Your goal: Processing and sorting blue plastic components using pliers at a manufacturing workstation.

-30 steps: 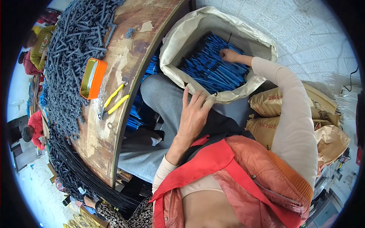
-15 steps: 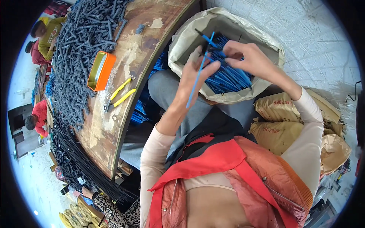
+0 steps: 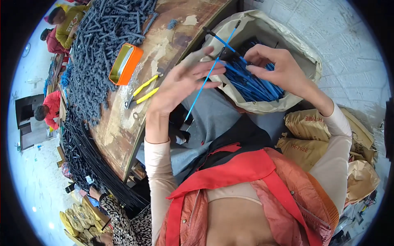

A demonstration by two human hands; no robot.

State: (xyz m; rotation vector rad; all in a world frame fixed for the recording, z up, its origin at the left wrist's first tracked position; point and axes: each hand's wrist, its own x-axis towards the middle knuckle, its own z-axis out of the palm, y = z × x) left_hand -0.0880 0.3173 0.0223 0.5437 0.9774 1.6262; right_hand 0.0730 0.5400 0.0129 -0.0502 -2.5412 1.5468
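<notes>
A blue rod with a black end [image 3: 223, 42] reaches from the fingertips of my right hand [image 3: 281, 67], which pinches it over a sack. Crossing that rod is a longer, thin blue stick [image 3: 201, 91], with a dark piece [image 3: 225, 53] where the two meet. My left hand [image 3: 184, 78] is raised with its fingers apart, and the thin stick runs across in front of them. Below the hands, the open pale sack [image 3: 303, 102] holds many blue rods [image 3: 256, 84]. How the stick and rod are joined cannot be made out.
To the left a worn wooden table [image 3: 119, 127] bears a heap of grey ribbed pieces [image 3: 92, 69], an orange box [image 3: 134, 65], yellow-handled pliers [image 3: 143, 93] and long black strips [image 3: 94, 156]. Brown paper sacks [image 3: 305, 151] lie at the right. Other people [image 3: 51, 110] sit beyond the table.
My left hand has moved left, off the crossed rods, and its fingers have spread. My right hand keeps its pinch on the blue rod. The view has shifted slightly.
</notes>
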